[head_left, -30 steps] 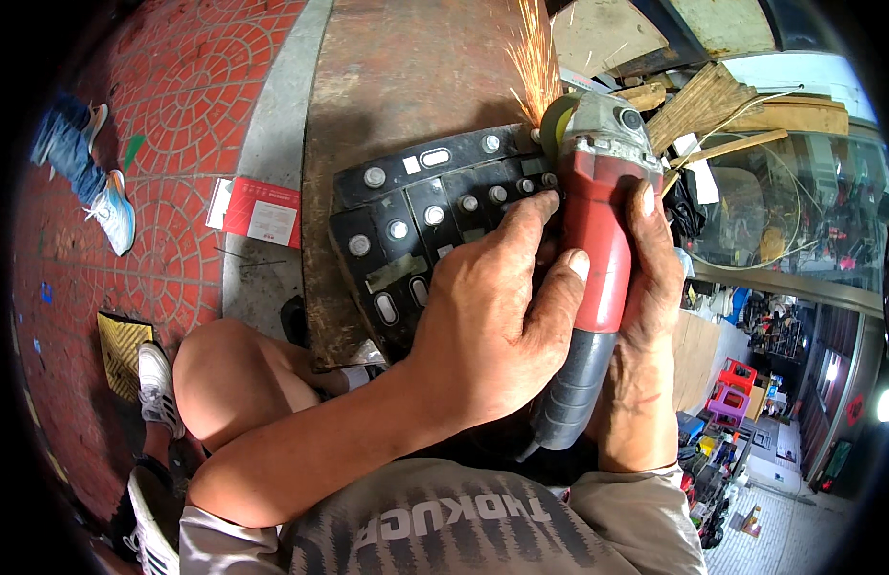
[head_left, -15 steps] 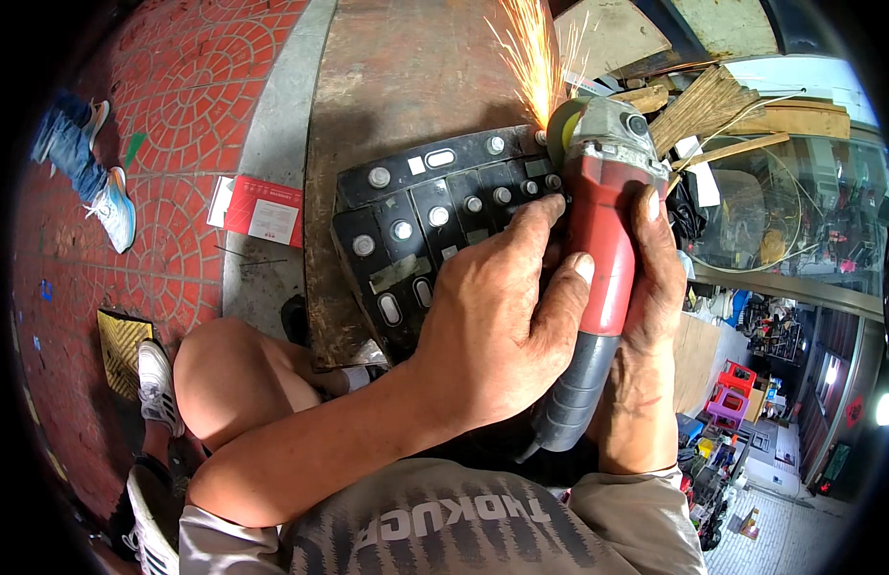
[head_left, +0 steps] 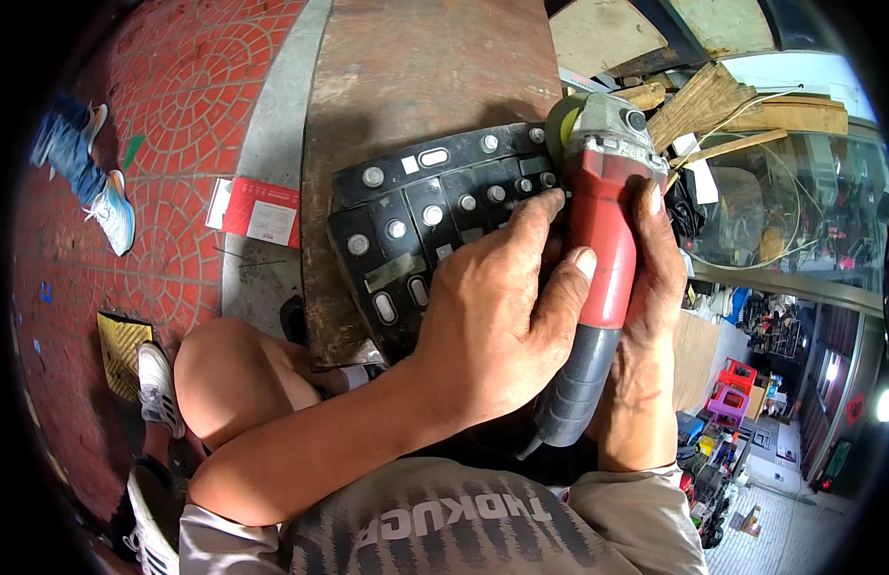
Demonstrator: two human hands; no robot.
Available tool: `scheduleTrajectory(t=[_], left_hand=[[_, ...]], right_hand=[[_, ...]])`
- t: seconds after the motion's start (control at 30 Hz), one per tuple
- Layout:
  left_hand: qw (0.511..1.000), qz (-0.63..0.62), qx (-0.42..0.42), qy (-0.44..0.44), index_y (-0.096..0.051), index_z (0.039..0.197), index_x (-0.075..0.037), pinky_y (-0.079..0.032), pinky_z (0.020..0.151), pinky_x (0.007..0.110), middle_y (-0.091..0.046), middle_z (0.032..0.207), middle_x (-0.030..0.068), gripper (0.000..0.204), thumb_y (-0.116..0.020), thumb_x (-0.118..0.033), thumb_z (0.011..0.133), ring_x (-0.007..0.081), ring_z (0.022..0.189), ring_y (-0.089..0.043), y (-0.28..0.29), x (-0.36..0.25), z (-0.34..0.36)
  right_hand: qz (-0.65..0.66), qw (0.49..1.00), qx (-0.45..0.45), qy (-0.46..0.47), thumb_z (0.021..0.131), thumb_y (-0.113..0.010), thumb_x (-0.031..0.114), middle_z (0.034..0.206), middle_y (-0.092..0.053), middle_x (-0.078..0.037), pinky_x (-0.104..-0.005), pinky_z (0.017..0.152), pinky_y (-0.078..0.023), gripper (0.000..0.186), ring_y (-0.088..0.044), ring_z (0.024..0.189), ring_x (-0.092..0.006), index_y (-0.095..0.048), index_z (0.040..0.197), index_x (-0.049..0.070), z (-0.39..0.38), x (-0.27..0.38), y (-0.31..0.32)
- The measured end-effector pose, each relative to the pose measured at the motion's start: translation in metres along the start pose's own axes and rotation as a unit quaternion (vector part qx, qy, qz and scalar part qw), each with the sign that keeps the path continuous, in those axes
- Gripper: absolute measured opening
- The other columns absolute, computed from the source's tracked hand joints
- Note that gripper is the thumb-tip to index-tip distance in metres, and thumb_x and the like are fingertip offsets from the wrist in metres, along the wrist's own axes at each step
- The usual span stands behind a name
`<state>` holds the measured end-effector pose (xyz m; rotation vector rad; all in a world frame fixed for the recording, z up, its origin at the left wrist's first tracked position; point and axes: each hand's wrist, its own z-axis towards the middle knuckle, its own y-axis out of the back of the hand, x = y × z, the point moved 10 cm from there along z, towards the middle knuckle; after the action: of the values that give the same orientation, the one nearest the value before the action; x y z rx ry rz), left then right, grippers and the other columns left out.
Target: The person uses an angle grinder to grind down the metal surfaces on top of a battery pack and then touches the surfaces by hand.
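Note:
My right hand (head_left: pixel 650 268) is closed around a red-and-black angle grinder (head_left: pixel 603 240) with a silver head; its yellow-green disc (head_left: pixel 564 123) sits at the upper right corner of several black bolted plates (head_left: pixel 392 225). My left hand (head_left: pixel 502 307) is curled beside the grinder's body, index fingertip among the bolts at the plates' right end, thumb against or very near the red housing. What its curled fingers grip is hidden. The plates lie side by side on a worn brown board (head_left: pixel 425 57).
Wood offcuts (head_left: pixel 698 110) and a cloudy glass panel (head_left: pixel 799 192) are at right, cluttered goods and plastic stools (head_left: pixel 727 407) behind. A red card (head_left: pixel 258 211) lies on the ground at left; another person's legs (head_left: pixel 85 163) are on red paving, and a yellow mat (head_left: pixel 119 345) lies lower down.
The orange sparks that sprayed upward from the disc in both earlier frames have stopped. The grinder and both hands have stayed nearly in place, with only slight shifts.

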<state>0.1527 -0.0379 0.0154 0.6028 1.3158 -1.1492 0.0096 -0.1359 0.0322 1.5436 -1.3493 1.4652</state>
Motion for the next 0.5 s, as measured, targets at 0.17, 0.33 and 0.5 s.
scheduleTrajectory(t=[0.17, 0.33, 0.5], left_hand=[[1.0, -0.016, -0.003, 0.002, -0.067, 0.146, 0.015, -0.068, 0.079, 0.052, -0.082, 0.102, 0.0329, 0.043, -0.078, -0.011, 0.114, 0.0491, 0.091, -0.086, -0.0005, -0.0005, 0.0014], [1.0, -0.009, -0.002, 0.01, -0.067, 0.146, 0.016, -0.068, 0.08, 0.052, -0.082, 0.102, 0.0333, 0.043, -0.078, -0.011, 0.114, 0.0492, 0.092, -0.086, -0.0007, 0.0021, 0.0019], [1.0, -0.029, -0.011, 0.007, -0.066, 0.147, 0.016, -0.068, 0.081, 0.052, -0.082, 0.102, 0.033, 0.044, -0.078, -0.011, 0.115, 0.0491, 0.092, -0.086, -0.0011, 0.0041, 0.0019]], right_hand=[[-0.023, 0.999, -0.031, 0.02, 0.122, -0.068, 0.051, 0.119, -0.082, -0.021, -0.0407, 0.083, -0.072, 0.064, -0.082, 0.092, -0.0284, -0.065, 0.155, -0.004, 0.0049, 0.0001, 0.007], [-0.022, 0.998, -0.047, 0.02, 0.123, -0.068, 0.049, 0.121, -0.082, -0.021, -0.0396, 0.085, -0.072, 0.063, -0.082, 0.096, -0.0279, -0.065, 0.156, -0.005, 0.0053, 0.0016, 0.0039], [-0.02, 0.999, -0.042, 0.021, 0.122, -0.069, 0.048, 0.124, -0.082, -0.022, -0.0397, 0.087, -0.073, 0.063, -0.083, 0.096, -0.0278, -0.064, 0.157, -0.005, 0.0074, 0.0029, 0.0001]])
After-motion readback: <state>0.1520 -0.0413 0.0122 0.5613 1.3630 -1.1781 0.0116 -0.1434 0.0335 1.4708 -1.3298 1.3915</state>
